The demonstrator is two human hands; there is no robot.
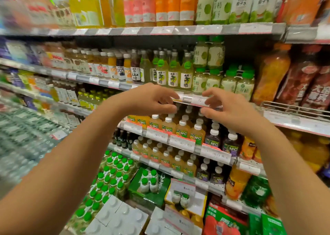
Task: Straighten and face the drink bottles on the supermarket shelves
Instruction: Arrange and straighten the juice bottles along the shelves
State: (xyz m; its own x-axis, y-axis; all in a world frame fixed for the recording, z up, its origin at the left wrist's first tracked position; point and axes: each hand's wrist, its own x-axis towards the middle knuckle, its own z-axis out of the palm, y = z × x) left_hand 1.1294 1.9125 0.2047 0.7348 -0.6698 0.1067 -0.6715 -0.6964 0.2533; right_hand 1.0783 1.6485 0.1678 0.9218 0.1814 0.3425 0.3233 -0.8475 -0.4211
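Note:
Shelves of drink bottles fill the head view. My left hand [151, 99] and my right hand [226, 106] hover side by side in front of the shelf edge [192, 97], fingers curled and apart, holding nothing. Just above that edge stand pale green glass bottles with white labels [173, 73] and green-capped bottles [229, 82]. Below my hands sits a row of white-capped yellow NFC juice bottles [182, 130], with dark purple NFC bottles [213, 138] to their right. My fingertips are near the caps of the rear yellow bottles; whether they touch is hidden.
The top shelf carries orange and pink juice bottles [161, 4]. Large orange and red bottles [271, 74] stand at the right. Cartons and green-capped bottle packs [110, 181] are stacked on the floor below. The left of the view is blurred.

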